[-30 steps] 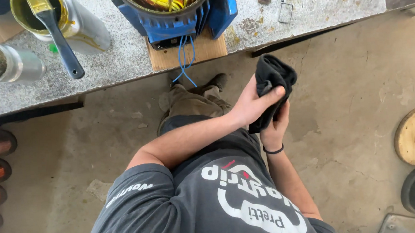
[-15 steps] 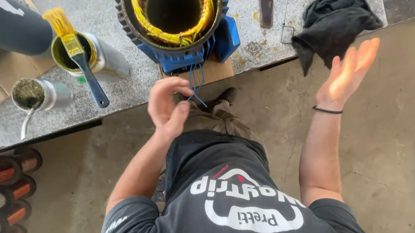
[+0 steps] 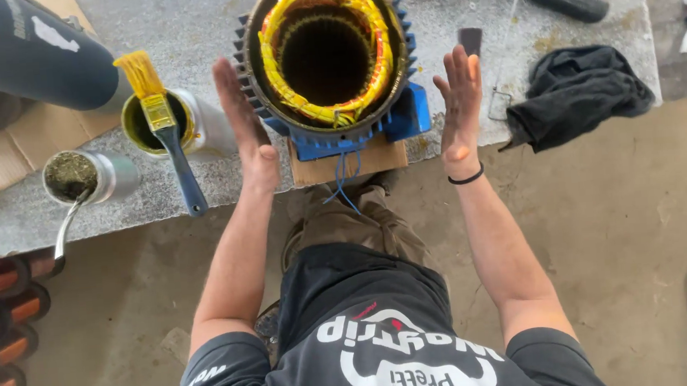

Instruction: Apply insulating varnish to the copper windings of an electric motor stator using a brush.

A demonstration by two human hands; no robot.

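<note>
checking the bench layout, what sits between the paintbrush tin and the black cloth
In the head view, the blue motor stator with yellow windings stands between the tin and the black cloth, with an open hand on either side of it.

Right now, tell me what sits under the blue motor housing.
Under the blue motor housing lies a flat cardboard piece, its front edge poking out over the grey bench. Blue wires hang down across it. The housing hides the rest of the cardboard.
</note>
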